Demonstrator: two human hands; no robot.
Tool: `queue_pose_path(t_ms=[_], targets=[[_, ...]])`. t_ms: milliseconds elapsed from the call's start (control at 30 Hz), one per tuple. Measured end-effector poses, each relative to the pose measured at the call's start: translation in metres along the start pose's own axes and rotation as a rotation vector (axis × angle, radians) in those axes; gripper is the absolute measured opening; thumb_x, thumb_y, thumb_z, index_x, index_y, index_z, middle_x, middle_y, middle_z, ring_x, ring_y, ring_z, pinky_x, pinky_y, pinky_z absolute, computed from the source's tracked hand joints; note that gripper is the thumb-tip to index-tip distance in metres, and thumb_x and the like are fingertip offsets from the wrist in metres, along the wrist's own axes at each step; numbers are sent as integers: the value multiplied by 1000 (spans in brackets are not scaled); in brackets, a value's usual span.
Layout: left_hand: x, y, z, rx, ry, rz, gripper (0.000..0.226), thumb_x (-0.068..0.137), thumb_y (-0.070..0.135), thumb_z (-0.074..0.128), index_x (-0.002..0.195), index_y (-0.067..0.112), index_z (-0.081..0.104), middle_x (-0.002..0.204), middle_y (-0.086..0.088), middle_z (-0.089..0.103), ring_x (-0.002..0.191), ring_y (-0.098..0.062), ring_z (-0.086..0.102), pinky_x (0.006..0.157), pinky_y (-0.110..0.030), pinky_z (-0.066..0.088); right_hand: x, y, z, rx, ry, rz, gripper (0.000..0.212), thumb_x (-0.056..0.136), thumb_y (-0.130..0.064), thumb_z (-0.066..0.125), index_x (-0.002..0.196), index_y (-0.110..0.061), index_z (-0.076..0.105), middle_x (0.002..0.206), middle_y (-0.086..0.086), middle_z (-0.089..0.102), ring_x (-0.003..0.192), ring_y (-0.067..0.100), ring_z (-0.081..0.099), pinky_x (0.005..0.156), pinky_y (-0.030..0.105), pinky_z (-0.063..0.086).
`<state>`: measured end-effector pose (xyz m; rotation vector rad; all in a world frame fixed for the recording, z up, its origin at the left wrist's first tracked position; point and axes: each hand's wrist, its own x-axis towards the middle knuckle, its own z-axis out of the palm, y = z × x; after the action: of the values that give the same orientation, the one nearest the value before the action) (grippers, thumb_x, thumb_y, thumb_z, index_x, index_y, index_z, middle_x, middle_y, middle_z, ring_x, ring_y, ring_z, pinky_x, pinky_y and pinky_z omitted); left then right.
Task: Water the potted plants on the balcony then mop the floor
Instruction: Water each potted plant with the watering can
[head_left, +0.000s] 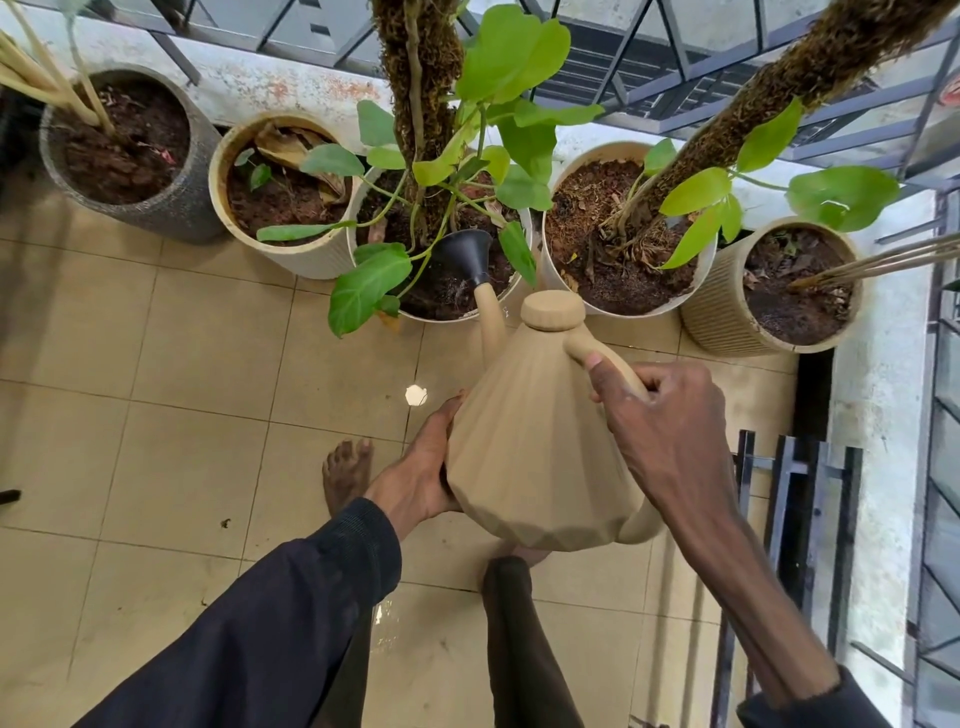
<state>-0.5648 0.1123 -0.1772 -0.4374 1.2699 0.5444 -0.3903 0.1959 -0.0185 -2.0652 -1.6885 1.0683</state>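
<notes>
**Head view**

1. Position of the task item. The beige watering can (535, 447) was held above the tiled floor (182, 364), at 5 o'clock from the frame centre. Its spout ran toward 11 o'clock and ended in a black rose (465, 254). The rose sat over the soil of the centre pot (431, 318), just inside the rim at that pot's 5 o'clock. The can's cap (553, 309) was on.

2. State of each grip. The right grip (670, 431) had its fingers curled round the can's handle (623, 374) and carried the load. The left grip (421, 467) lay flat against the can's body at 9 o'clock, fingers straight, steadying it without clasping.

3. Step in hand. Judged from the tilt and the rose position, watering of the centre pot was under way. Faint streaks showed below the rose, but flow could not be confirmed. The soil there looked dark.

4. Surrounding items. Five pots stood in a row along the railing wall. From 9 to 3 o'clock they were a grey pot (171, 208), a cream pot (291, 254), the centre pot, a white pot (649, 309) and a ribbed beige pot (727, 322). No mop was in view.

5. Next move. The white pot's soil looked paler and drier, which made it the likely next target. That move would call for levelling the can to stop the pour. The rose would then swing toward 2 o'clock, clear of the leaves and the moss pole (779, 93). Mopping was not yet begun.
</notes>
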Motion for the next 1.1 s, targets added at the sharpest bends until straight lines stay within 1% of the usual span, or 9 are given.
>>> queue_pose_path(t_ms=[200, 267, 333, 367, 467, 633, 867, 967, 1100], targets=[[-1, 0, -4, -3, 1, 8, 57, 80, 71, 66, 105, 20, 75, 90, -11, 79, 85, -30, 72, 77, -42, 55, -6, 2, 3, -6, 22, -9, 58, 97, -46, 71, 73, 6, 72, 67, 25, 66, 48, 9, 40, 43, 26, 32], [-2, 0, -4, -11, -1, 17, 57, 79, 70, 67, 106, 21, 75, 93, -11, 79, 86, -30, 73, 78, -43, 56, -9, 5, 3, 0, 31, 0, 60, 97, -47, 71, 74, 9, 71, 69, 29, 66, 52, 22, 44, 47, 41, 40], [-4, 1, -5, -14, 3, 24, 56, 77, 69, 68, 105, 21, 75, 92, -11, 80, 81, -29, 75, 75, -42, 58, -12, 8, 4, 17, 40, 3, 60, 98, -45, 71, 74, 10, 71, 69, 31, 65, 53, 39, 48, 51, 47, 47], [-5, 2, -6, -15, 9, 31, 55, 77, 68, 69, 105, 21, 75, 90, -11, 80, 80, -29, 74, 75, -42, 58, -14, 10, 4, 29, 45, 3, 60, 98, -45, 71, 72, 10, 70, 68, 31, 64, 52, 39, 46, 50, 46, 46], [-7, 3, -7, -18, 24, 63, 52, 77, 65, 69, 104, 21, 74, 86, -11, 79, 85, -30, 71, 80, -42, 56, -22, 14, 4, 64, 49, 4, 71, 92, -58, 64, 66, 8, 67, 62, 30, 58, 48, 27, 41, 47, 40, 41], [-13, 7, -11, -28, 34, 141, 43, 80, 60, 70, 102, 23, 74, 87, -7, 78, 89, -28, 69, 89, -44, 52, -31, 18, 5, 89, 45, 1, 80, 80, -68, 51, 67, 10, 66, 63, 32, 59, 56, 49, 56, 53, 54, 53], [-21, 8, -21, -70, 29, 230, 33, 84, 57, 67, 99, 27, 72, 85, -2, 78, 78, -23, 70, 76, -36, 55, -36, 22, 7, 120, -12, -5, 74, 80, -63, 52, 66, 10, 64, 61, 35, 54, 53, 49, 52, 51, 62, 50], [-23, 10, -26, -74, 28, 270, 36, 85, 58, 66, 104, 28, 73, 91, -1, 79, 87, -24, 69, 83, -39, 54, -36, 22, 9, 136, -38, -1, 72, 80, -61, 52, 66, 8, 64, 58, 32, 56, 52, 48, 55, 52, 65, 51], [-29, 15, -32, -79, 38, 322, 40, 83, 60, 68, 109, 30, 73, 98, 0, 79, 92, -23, 70, 90, -43, 54, -36, 21, 15, 145, -49, -1, 65, 82, -61, 51, 62, -2, 68, 49, 12, 60, 44, 28, 56, 53, 56, 56]])
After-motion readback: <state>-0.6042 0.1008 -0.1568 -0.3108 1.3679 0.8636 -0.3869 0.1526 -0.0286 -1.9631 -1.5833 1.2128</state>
